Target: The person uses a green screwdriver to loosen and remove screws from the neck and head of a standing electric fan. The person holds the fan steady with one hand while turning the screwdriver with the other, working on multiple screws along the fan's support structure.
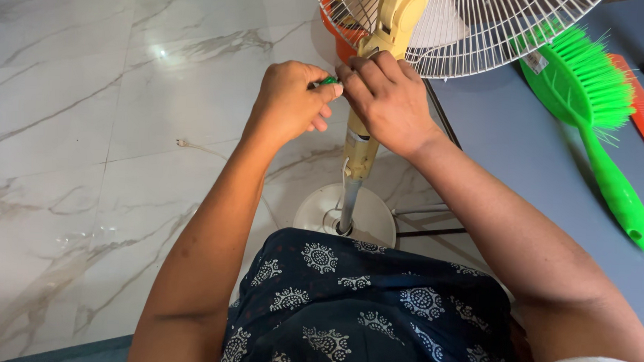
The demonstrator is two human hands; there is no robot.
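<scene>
Left hand (291,100) clamped on a green-handled tool (329,81), right hand (385,97) gripping the fan's cream neck (394,25) below the white grille (481,21): seemingly mid-fastening, demanding steady turning.

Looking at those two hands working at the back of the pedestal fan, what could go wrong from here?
The left hand pinches a small green tool against the fan's cream neck; it might slip and jab the right hand, which rests right beside the tip. The fan's head leans over a narrow pole on a round base, so pushing hard could tip it. A cord trails across the marble floor, possibly a snag underfoot.
</scene>
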